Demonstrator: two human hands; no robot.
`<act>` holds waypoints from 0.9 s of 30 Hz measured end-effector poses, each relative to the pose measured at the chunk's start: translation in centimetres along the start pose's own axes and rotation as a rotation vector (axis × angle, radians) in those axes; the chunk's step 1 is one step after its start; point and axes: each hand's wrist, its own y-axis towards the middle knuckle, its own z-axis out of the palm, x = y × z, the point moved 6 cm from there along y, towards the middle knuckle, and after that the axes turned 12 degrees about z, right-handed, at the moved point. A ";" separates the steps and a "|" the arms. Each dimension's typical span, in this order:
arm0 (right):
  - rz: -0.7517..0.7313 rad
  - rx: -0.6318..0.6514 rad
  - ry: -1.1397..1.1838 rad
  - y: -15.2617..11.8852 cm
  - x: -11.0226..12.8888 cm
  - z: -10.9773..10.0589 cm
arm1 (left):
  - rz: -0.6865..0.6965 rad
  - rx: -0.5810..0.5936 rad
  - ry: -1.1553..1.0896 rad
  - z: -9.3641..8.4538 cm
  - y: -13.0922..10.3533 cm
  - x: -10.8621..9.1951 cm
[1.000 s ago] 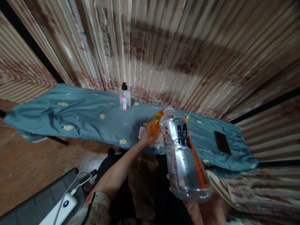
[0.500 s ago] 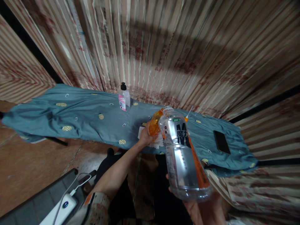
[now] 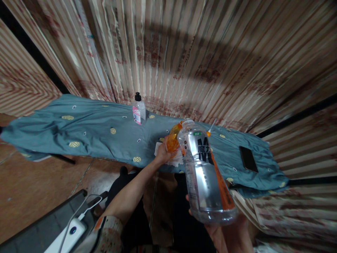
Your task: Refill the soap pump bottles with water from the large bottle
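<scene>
My left hand is wrapped round a small orange see-through bottle, which leans to the right above the cloth. In my right hand lies a large clear drink bottle with a silver and orange label. It is held near its base and tilted, its uncapped neck pointing away from me and close by the orange bottle's top. Whether the two necks touch, I cannot tell. Part of a white tissue-like sheet shows beneath the left hand. An orange cap-like piece with a thin pale tube lies behind the clear bottle.
A teal cloth covers the narrow table. On it stand a clear bottle with a black top and, at the right, a dark phone. A white power bank with a cable is at lower left. Striped curtains hang behind.
</scene>
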 end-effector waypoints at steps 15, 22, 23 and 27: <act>0.049 -0.010 0.125 -0.3 -0.4 0.6 | -0.001 0.014 0.046 -0.1 0.1 -0.2; 0.031 0.021 0.093 -0.2 -0.5 0.5 | -0.010 0.013 0.057 -0.2 0.0 -0.6; 0.033 0.022 0.093 -0.2 -0.6 0.5 | -0.010 0.011 0.065 -0.3 0.0 -0.5; 0.046 0.011 0.109 -0.2 -0.5 0.8 | -0.011 -0.005 0.070 -0.3 0.0 -0.2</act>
